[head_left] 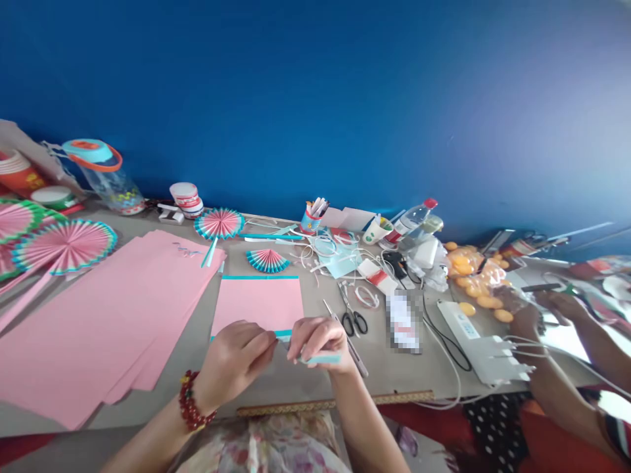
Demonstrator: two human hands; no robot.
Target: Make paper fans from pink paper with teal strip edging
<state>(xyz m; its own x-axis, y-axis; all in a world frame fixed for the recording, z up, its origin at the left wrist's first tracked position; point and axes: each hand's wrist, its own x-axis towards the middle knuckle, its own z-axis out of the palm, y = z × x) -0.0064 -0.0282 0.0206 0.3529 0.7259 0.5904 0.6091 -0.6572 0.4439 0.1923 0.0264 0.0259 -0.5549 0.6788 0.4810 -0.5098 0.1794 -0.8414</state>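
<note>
A narrow light-blue strip (324,359) sticks out from under my right hand (318,338), whose fingers are pinched on it. My left hand (240,358) is closed in a pinch at a thin pale end between the two hands, which looks like the same strip; the fingers hide most of it. Just beyond both hands a pink paper sheet (259,305) with teal bands along its far and near edges lies flat. A folded pink-and-teal paper fan (267,260) rests behind that sheet. Scissors (352,315) with black handles lie to the right of my right hand.
Large pink sheets (108,315) are stacked at left, with round pleated fans (66,246) beyond. A pen cup (311,220), bottle (409,220) and tangled white strips stand behind. A power strip (486,345) with cables lies right, near another person's hands (525,322).
</note>
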